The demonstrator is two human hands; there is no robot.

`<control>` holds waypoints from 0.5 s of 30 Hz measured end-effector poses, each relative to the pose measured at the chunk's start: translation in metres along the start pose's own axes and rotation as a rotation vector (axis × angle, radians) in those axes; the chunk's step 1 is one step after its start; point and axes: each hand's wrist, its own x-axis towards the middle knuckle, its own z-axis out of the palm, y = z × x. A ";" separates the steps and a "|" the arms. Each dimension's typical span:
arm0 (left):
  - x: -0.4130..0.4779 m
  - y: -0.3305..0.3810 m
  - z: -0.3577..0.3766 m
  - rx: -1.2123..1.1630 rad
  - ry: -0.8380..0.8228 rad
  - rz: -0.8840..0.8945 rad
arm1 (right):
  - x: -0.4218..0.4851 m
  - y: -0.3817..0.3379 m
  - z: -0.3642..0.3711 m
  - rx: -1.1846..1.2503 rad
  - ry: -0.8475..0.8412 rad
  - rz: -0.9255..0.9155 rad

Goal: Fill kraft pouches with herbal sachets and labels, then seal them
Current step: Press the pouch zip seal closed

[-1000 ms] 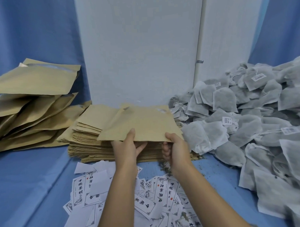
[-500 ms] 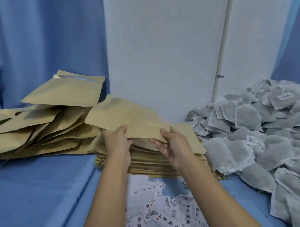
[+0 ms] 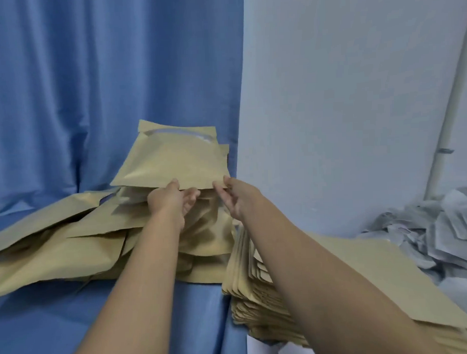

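Head view; both bare forearms reach forward over a table (image 3: 163, 311) covered in smooth blue cloth. Left hand (image 3: 172, 198) pinches the near edge of one kraft pouch (image 3: 173, 163), thumb on top, fingers curled beneath; right hand (image 3: 231, 196) meets the same edge at its near right corner, thumb and fingertips lightly closed on it. Pouch is flat, tan, matte paper, roughly rectangular; its far mouth gapes slightly, pale lining visible; it sits atop a loose heap of filled pouches (image 3: 70, 243) at left, puffy and creased, overlapping, count not legible. To the right, one neat stack of flat empty pouches (image 3: 260, 295), thin layered edges, too many to count. Far right: pile of grey-white fibrous sachets (image 3: 440, 230), crumpled, blurred. Pleated blue curtain (image 3: 91, 89) behind; pale wall panel (image 3: 343, 93); one white pipe (image 3: 448, 132) running up.
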 end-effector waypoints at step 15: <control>0.056 0.030 -0.028 -0.380 -0.111 -0.152 | 0.026 0.040 0.022 -0.550 0.149 -0.407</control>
